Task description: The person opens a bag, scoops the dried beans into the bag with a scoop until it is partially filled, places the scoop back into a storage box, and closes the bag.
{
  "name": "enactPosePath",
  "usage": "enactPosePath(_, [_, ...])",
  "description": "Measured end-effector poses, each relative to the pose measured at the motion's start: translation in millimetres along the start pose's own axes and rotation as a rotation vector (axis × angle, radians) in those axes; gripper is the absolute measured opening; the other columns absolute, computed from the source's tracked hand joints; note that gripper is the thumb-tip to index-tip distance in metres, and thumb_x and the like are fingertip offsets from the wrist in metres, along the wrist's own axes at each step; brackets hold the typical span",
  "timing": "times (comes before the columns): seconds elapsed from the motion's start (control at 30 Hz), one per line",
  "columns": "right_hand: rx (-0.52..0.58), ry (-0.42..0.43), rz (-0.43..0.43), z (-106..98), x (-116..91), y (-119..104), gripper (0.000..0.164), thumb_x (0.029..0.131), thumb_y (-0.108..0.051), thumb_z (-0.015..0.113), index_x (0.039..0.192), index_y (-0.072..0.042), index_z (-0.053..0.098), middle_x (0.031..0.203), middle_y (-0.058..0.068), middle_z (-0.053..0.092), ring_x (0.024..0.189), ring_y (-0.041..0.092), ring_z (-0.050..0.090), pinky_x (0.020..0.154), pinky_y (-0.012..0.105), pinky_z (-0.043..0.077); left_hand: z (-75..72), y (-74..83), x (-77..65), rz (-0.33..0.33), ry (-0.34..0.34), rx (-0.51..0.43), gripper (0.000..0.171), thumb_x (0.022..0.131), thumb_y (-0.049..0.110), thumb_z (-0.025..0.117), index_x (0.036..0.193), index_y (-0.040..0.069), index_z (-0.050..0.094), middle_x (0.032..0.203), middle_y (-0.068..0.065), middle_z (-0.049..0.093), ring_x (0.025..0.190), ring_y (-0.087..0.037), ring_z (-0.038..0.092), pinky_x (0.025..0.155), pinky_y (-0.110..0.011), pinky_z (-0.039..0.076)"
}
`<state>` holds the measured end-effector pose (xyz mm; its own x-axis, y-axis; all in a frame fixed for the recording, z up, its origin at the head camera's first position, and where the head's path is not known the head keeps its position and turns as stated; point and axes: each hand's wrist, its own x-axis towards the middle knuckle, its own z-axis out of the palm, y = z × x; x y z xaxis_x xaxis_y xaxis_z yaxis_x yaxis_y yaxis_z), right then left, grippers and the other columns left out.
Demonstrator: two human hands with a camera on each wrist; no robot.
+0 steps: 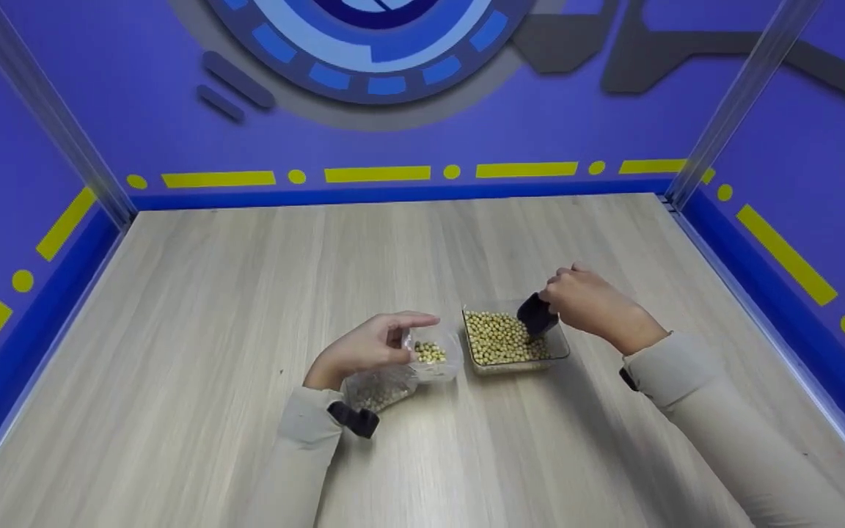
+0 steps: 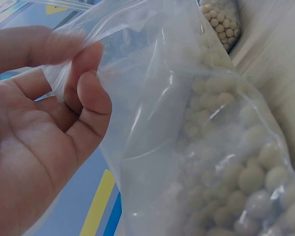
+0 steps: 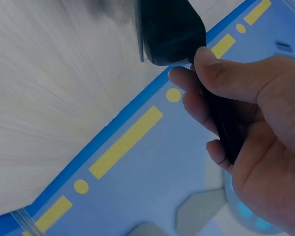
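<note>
- Nearest, left of centre, I see a clear plastic bag [image 1: 381,390] of small, round, yellowish pellets, its open mouth facing right.
- My left hand [image 1: 364,346] grips the edge of that mouth, fingers curled against the plastic.
- Just right of the bag, a clear rectangular container [image 1: 514,367] holds more pellets [image 1: 494,334] on the wooden table [image 1: 246,293].
- My right hand [image 1: 593,304], at the container's far right, grasps a black scoop [image 1: 536,317] by its handle, blade tilted down into the pellets.
- Farthest stands a blue-purple wall [image 1: 408,147] with yellow dashes.
</note>
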<state>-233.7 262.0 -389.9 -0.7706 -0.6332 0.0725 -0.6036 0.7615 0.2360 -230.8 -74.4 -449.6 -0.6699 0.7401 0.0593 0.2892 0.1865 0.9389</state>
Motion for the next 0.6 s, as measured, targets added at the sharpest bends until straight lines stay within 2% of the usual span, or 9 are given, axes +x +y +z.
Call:
enactPosePath(0.07, [0.036,-0.016,0.015,0.7,0.9,1.6,0.005,0.079,-0.001,0.072,0.082,-0.003,0.074,0.073,0.01,0.067,0.071,0.027,0.06,0.064,0.037,0.036,-0.4,-0.9,-0.2,-0.006,0.0,-0.011,0.059,0.083,-0.006,0.06,0.14,-0.003,0.046,0.075,0.002,0.037,0.066,-0.009,0.033,0.06,-0.019,0.034])
enactPosePath(0.2, [0.107,-0.041,0.034,1.7,1.2,6.4,0.014,0.081,0.0,0.07,0.092,-0.003,0.076,0.081,0.011,0.07,0.077,0.03,0.062,0.071,0.043,0.044,-0.7,-0.2,0.4,-0.015,-0.004,-0.024,0.06,0.082,-0.005,0.059,0.14,-0.001,0.047,0.074,0.003,0.036,0.066,-0.009,0.033,0.06,-0.02,0.033])
enactPosePath(0.3, [0.157,-0.04,0.022,4.5,1.1,11.0,0.018,0.081,0.002,0.069,0.096,-0.003,0.077,0.085,0.012,0.071,0.079,0.031,0.063,0.074,0.047,0.046,-0.9,1.1,0.2,-0.012,-0.006,-0.03,0.06,0.082,-0.005,0.058,0.141,-0.001,0.046,0.074,0.003,0.036,0.065,-0.01,0.032,0.06,-0.02,0.034])
enactPosePath(0.6, [0.349,0.051,-0.061,27.2,-4.0,27.1,0.021,0.081,0.006,0.068,0.098,-0.003,0.076,0.085,0.01,0.073,0.076,0.026,0.064,0.07,0.043,0.051,-0.1,0.2,0.8,0.001,-0.015,-0.012,0.059,0.083,-0.005,0.058,0.14,-0.002,0.046,0.08,-0.002,0.039,0.067,-0.009,0.034,0.062,-0.019,0.035])
